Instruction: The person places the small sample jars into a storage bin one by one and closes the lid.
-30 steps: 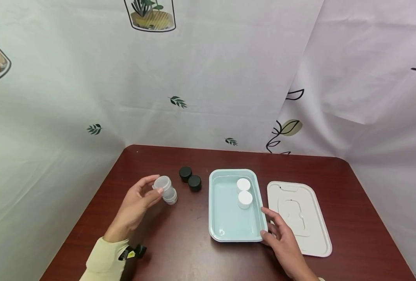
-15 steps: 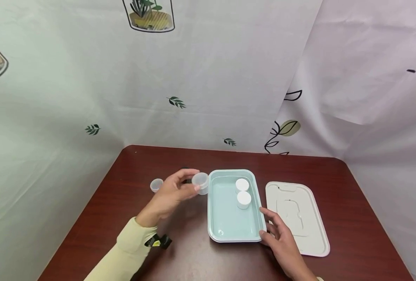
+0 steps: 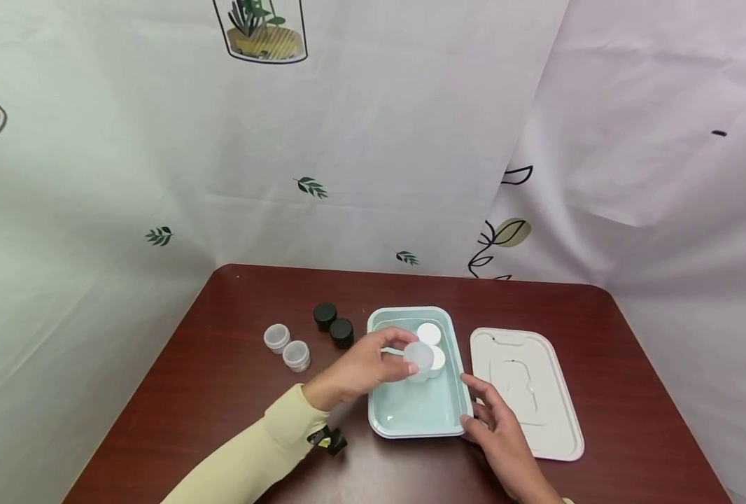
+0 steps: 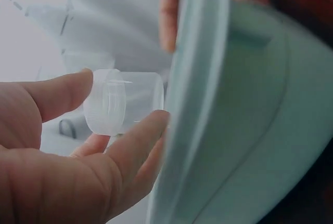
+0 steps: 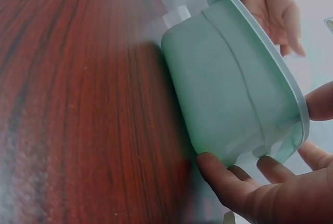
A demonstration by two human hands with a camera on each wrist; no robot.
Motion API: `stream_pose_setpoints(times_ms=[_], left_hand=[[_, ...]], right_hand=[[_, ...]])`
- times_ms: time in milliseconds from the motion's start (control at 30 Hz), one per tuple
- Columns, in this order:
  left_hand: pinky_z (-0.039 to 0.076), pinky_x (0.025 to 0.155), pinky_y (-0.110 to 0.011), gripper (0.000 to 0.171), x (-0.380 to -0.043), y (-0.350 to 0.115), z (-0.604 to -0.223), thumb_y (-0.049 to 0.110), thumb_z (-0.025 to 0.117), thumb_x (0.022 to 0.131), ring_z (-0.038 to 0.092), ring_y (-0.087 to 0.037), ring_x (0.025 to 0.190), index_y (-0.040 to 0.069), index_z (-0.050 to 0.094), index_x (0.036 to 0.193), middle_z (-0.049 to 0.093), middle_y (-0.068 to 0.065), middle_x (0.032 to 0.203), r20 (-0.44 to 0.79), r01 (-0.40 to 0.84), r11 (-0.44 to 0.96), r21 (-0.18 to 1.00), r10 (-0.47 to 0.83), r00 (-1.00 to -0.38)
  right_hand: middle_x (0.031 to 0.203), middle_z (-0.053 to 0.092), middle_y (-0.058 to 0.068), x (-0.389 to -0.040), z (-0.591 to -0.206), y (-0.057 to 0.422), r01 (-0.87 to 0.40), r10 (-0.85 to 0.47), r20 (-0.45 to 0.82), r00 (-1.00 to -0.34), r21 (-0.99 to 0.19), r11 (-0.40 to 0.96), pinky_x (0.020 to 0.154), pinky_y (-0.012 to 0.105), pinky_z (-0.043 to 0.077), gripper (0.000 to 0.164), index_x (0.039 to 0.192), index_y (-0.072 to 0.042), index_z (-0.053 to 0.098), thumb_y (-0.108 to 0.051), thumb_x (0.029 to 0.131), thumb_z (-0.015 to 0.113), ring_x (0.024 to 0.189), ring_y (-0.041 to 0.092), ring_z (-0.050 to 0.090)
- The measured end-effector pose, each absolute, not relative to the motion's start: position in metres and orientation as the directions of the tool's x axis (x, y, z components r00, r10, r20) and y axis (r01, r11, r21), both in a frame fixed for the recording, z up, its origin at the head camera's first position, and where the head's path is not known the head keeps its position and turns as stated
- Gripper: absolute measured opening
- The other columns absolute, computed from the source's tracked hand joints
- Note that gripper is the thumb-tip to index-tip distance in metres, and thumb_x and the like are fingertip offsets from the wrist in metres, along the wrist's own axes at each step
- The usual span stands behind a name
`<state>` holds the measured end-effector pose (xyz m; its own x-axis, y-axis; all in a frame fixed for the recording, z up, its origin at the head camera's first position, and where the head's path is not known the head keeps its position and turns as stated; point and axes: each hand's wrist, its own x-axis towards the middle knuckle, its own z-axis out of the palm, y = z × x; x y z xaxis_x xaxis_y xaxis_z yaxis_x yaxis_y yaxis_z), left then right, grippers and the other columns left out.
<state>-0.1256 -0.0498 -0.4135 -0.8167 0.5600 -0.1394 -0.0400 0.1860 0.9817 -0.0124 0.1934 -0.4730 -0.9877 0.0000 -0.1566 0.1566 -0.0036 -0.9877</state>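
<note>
My left hand (image 3: 367,367) pinches a small translucent round jar (image 3: 419,358) by its ridged lid, over the inside of the pale blue plastic box (image 3: 404,409). In the left wrist view the jar (image 4: 138,102) has its thumb and fingers around the lid, next to the box's rim. Two white-lidded jars (image 3: 428,333) stand inside the box, the nearer one partly hidden by the held jar. My right hand (image 3: 502,437) holds the box's right front corner; in the right wrist view its fingers (image 5: 229,182) curl against the wall and lower edge.
Two translucent jars (image 3: 296,355) stand on the dark red table (image 3: 222,392) left of the box. Closer to it are two black round jars (image 3: 341,333). A flat white lid (image 3: 537,392) lies to the right of the box. Printed cloth hangs behind the table.
My left hand has lifted the translucent jar from the left of the table and carried it right, over the box. The right hand has stayed at the box's corner.
</note>
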Motion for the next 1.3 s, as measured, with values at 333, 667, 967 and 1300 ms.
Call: stream_pose_setpoints(times_ms=[333, 667, 967, 1300], left_hand=[[0.058, 0.087, -0.033, 0.036, -0.118, -0.016, -0.431, 0.008, 0.082, 0.091, 0.072, -0.025, 0.106, 0.010, 0.068, 0.125, 0.069, -0.008, 0.121, -0.152, 0.072, 0.364, 0.928, 0.550, -0.821], [0.054, 0.086, -0.031, 0.037, -0.110, 0.000, -0.434, 0.012, 0.087, 0.088, 0.068, -0.017, 0.098, 0.015, 0.070, 0.120, 0.069, -0.001, 0.106, -0.169, 0.153, 0.536, 0.831, 0.505, -0.847], [0.048, 0.079, -0.026, 0.038, -0.106, 0.006, -0.446, 0.011, 0.085, 0.089, 0.057, -0.013, 0.089, 0.012, 0.068, 0.123, 0.063, -0.002, 0.099, -0.082, 0.278, 0.594, 0.755, 0.507, -0.858], [0.043, 0.074, -0.024, 0.041, -0.101, 0.009, -0.447, 0.005, 0.083, 0.089, 0.047, -0.009, 0.081, 0.012, 0.066, 0.126, 0.059, -0.005, 0.093, -0.064, 0.313, 0.627, 0.714, 0.503, -0.862]], right_hand=[[0.147, 0.047, 0.021, -0.012, -0.472, 0.194, 0.175, 0.001, -0.175, -0.985, -0.985, -0.009, 0.085, 0.035, 0.064, 0.059, 0.153, -0.011, 0.047, 0.006, 0.097, 0.056, 0.129, 0.035, 0.064], [0.145, 0.047, 0.021, -0.012, -0.471, 0.193, 0.178, 0.004, -0.178, -0.984, -0.984, -0.007, 0.085, 0.035, 0.064, 0.059, 0.153, -0.010, 0.047, 0.007, 0.097, 0.055, 0.125, 0.028, 0.066], [0.146, 0.047, 0.020, -0.012, -0.471, 0.192, 0.178, 0.010, -0.178, -0.984, -0.984, -0.002, 0.086, 0.035, 0.064, 0.059, 0.152, -0.011, 0.047, 0.007, 0.096, 0.055, 0.131, 0.037, 0.063], [0.145, 0.046, 0.020, -0.011, -0.473, 0.193, 0.159, 0.000, -0.159, -0.987, -0.987, -0.007, 0.086, 0.033, 0.064, 0.059, 0.153, -0.010, 0.046, 0.008, 0.097, 0.055, 0.126, 0.025, 0.066]])
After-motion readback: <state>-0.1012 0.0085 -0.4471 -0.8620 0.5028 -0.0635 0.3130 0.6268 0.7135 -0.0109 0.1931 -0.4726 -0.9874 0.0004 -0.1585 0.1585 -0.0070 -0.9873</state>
